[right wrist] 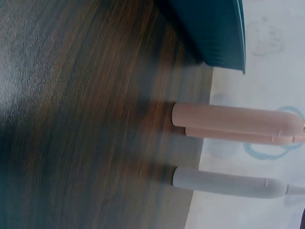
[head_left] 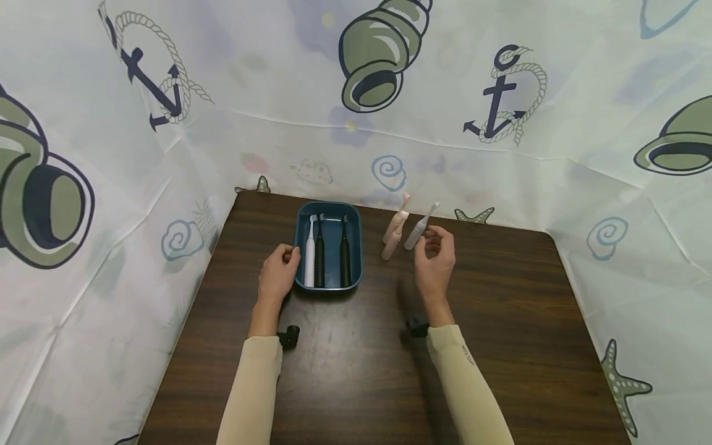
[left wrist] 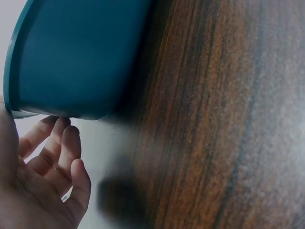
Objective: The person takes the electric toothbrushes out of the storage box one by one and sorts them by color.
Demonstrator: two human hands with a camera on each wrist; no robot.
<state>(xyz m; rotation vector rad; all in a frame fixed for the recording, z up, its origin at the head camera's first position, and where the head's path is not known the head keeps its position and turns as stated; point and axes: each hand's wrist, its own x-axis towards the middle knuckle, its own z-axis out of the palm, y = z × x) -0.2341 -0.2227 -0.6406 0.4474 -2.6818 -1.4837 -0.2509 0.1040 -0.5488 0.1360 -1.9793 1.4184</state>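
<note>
A blue tray [head_left: 356, 247] on the dark wooden table [head_left: 356, 371] holds a white toothbrush [head_left: 309, 259] and two black ones [head_left: 319, 262] [head_left: 345, 262] lying lengthwise. My left hand [head_left: 288, 256] rests at the tray's left side with loosely curled fingers [left wrist: 62, 148] under the tray [left wrist: 76, 57] rim, holding nothing. Right of the tray two pink toothbrushes [head_left: 396, 230] and a pale grey one [head_left: 418, 232] stand upright. My right hand [head_left: 428, 242] hovers just beside the grey one, fingers relaxed and curled, empty. In the right wrist view the grey brush [right wrist: 224, 183] and pink brushes [right wrist: 228, 119] stand free beside the tray [right wrist: 214, 33].
A nautical-print curtain [head_left: 167, 185] walls the table on the left, back and right. Bare wood lies in front of the tray and between my forearms. Black wrist camera mounts [head_left: 289, 337] sit at both cuffs.
</note>
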